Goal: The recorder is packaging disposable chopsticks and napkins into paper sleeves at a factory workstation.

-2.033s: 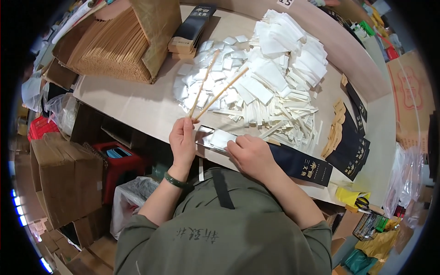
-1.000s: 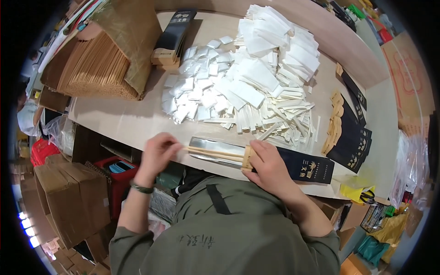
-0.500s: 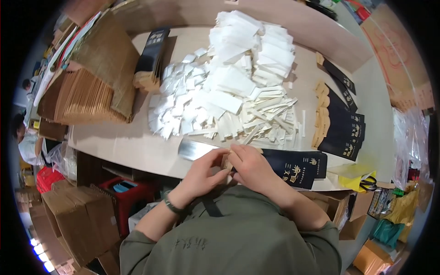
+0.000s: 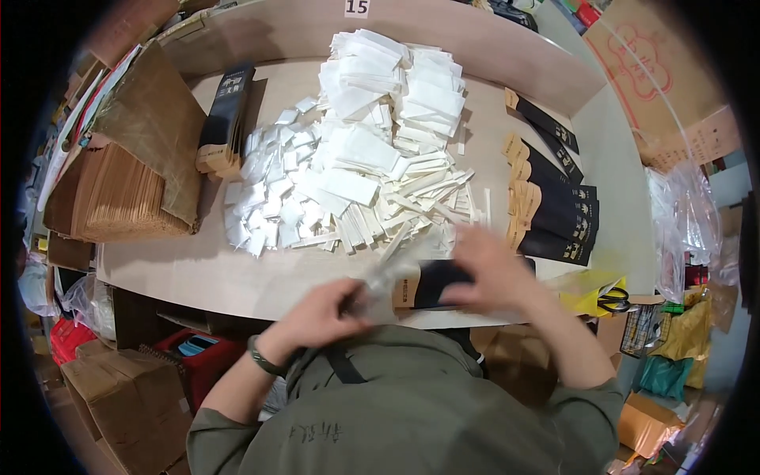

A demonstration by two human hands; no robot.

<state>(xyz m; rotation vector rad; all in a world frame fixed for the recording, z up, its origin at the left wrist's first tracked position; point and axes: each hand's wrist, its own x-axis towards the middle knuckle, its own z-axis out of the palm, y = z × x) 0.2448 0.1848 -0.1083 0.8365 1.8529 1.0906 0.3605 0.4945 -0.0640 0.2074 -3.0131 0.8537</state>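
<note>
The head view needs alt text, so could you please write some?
A person's left hand holds a blurred, pale object; the blurred right hand is over a dark sleeve on a table. Beyond them lies a heap of white packets.

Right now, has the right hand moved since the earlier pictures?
Yes: the right hand has moved rightward, farther from the open cardboard box at the upper left.
</note>
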